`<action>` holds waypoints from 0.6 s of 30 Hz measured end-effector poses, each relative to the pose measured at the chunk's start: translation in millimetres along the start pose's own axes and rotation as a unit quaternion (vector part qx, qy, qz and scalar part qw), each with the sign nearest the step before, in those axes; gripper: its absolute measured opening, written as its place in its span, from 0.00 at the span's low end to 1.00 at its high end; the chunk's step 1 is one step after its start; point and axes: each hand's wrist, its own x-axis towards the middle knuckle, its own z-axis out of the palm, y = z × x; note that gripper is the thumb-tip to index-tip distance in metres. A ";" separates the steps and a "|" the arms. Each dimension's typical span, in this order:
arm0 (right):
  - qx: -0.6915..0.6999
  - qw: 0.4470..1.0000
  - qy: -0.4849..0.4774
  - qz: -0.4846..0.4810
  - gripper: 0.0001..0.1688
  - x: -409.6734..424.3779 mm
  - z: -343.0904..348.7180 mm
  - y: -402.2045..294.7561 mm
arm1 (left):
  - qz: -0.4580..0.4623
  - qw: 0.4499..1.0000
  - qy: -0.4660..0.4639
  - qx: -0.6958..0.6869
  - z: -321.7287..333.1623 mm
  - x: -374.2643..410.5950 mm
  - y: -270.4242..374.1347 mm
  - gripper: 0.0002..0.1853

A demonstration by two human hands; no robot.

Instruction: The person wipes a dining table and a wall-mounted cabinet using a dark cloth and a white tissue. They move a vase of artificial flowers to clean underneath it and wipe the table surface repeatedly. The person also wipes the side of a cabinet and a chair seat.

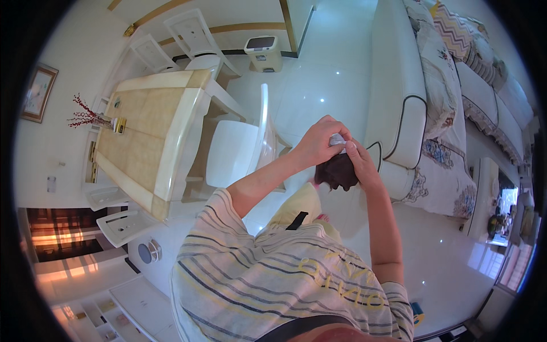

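Note:
My left hand [325, 139] and my right hand [363, 164] meet in front of my body, above the floor. Between their fingers is a crumpled whitish piece [337, 140] that looks thin, like film or cloth. A dark brown, soft item [337, 171] hangs just below it, against the palm side of my right hand; whether it is fabric or a bag I cannot tell. Fingers of both hands pinch the pale piece near its upper edge. How the pale and dark parts join is hidden by the fingers.
A white chair [233, 149] stands to the left, beside a dining table [141, 115] with a vase of red-berried twigs [100, 119]. A lidded bin [264, 54] stands by the far wall. On the right is a white sofa [397, 85] with cushions and a patterned cover [444, 179].

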 end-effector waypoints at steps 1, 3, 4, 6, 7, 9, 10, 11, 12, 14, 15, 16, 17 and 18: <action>0.017 1.000 0.001 0.020 0.28 10.1 -10.0 -3.5 | -0.001 1.000 -0.008 -0.007 5.0 12.6 -6.2 0.10; 0.053 0.998 0.014 0.026 0.25 34.9 -28.5 -8.1 | 0.000 1.000 -0.021 -0.019 11.6 39.5 -24.0 0.13; 0.070 0.997 0.019 0.028 0.24 50.1 -35.9 -11.4 | 0.000 0.999 -0.025 -0.020 12.1 53.2 -34.0 0.16; 0.057 0.997 -0.039 0.021 0.22 84.5 -53.5 -27.4 | 0.003 0.999 -0.030 -0.024 8.2 80.6 -55.7 0.21; 0.049 0.996 -0.069 0.019 0.21 104.1 -60.1 -35.9 | -0.005 1.000 -0.012 -0.016 2.6 93.5 -66.1 0.24; 0.039 0.996 -0.076 0.031 0.19 149.8 -67.9 -40.2 | -0.020 0.999 0.030 -0.002 -11.6 120.2 -88.0 0.29; 0.035 0.995 -0.081 0.040 0.18 173.0 -69.9 -44.9 | -0.052 0.998 0.031 -0.009 -20.9 131.8 -98.1 0.32; 0.017 0.997 -0.069 0.026 0.18 197.6 -69.0 -50.7 | -0.067 0.996 0.054 -0.030 -31.0 142.6 -107.7 0.32; 0.000 0.998 -0.058 0.013 0.17 220.7 -66.1 -56.0 | -0.082 0.992 0.076 -0.051 -40.4 152.2 -117.1 0.33; -0.019 0.999 -0.016 -0.028 0.16 270.9 -57.9 -63.9 | -0.126 0.978 0.135 -0.095 -62.0 168.0 -139.1 0.35; -0.020 0.998 0.015 -0.050 0.16 295.6 -50.3 -66.5 | -0.159 0.965 0.172 -0.120 -72.2 170.5 -148.1 0.37; -0.024 0.996 0.044 -0.073 0.16 317.6 -42.8 -69.4 | -0.189 0.948 0.211 -0.146 -81.9 173.1 -156.9 0.39; -0.002 0.997 0.052 -0.062 0.15 335.2 -34.7 -70.9 | -0.213 0.939 0.225 -0.148 -90.9 173.8 -165.0 0.41; 0.017 0.997 0.056 -0.054 0.15 356.6 -27.3 -74.2 | -0.233 0.929 0.244 -0.150 -100.0 177.2 -174.1 0.43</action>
